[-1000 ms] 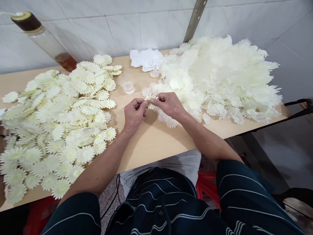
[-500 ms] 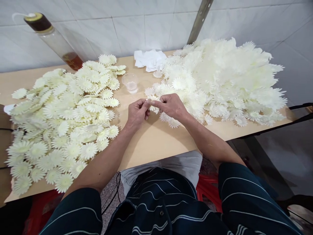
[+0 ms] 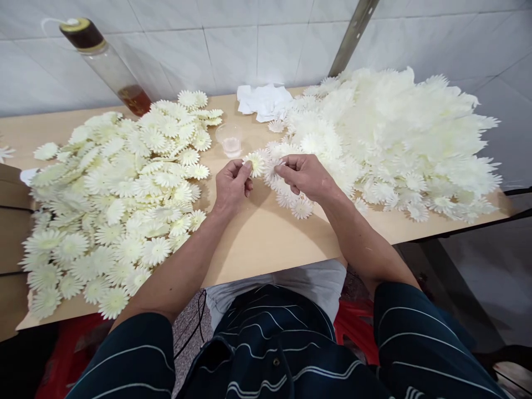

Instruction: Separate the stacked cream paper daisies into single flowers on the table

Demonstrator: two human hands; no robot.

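Note:
Between the thumb and fingers of my left hand [image 3: 233, 185] is a cream artificial flower head [image 3: 255, 164], its yellowish centre facing up. Just to the right, my right hand [image 3: 305, 176] is pinched at the edge of a pale flower piece [image 3: 271, 173]; its fingertips partly hide that piece. A gap separates the two hands. Close behind my left hand stands a small clear plastic cup [image 3: 229, 141] with a little whitish content. Under and beyond my right hand spreads a heap of loose white flower pieces [image 3: 324, 138].
A large pile of cream flower heads [image 3: 124, 194] covers the table's left side. Behind it stands a tall bottle [image 3: 112, 69] with amber liquid. Crumpled white tissue [image 3: 265, 101] lies near the tiled wall. A cardboard box [image 3: 14, 238] sits at the left edge.
My hands were together over a flower; now they have drawn apart, the right one moving rightward. The flower head in my left hand shows more fully. The view has shifted slightly.

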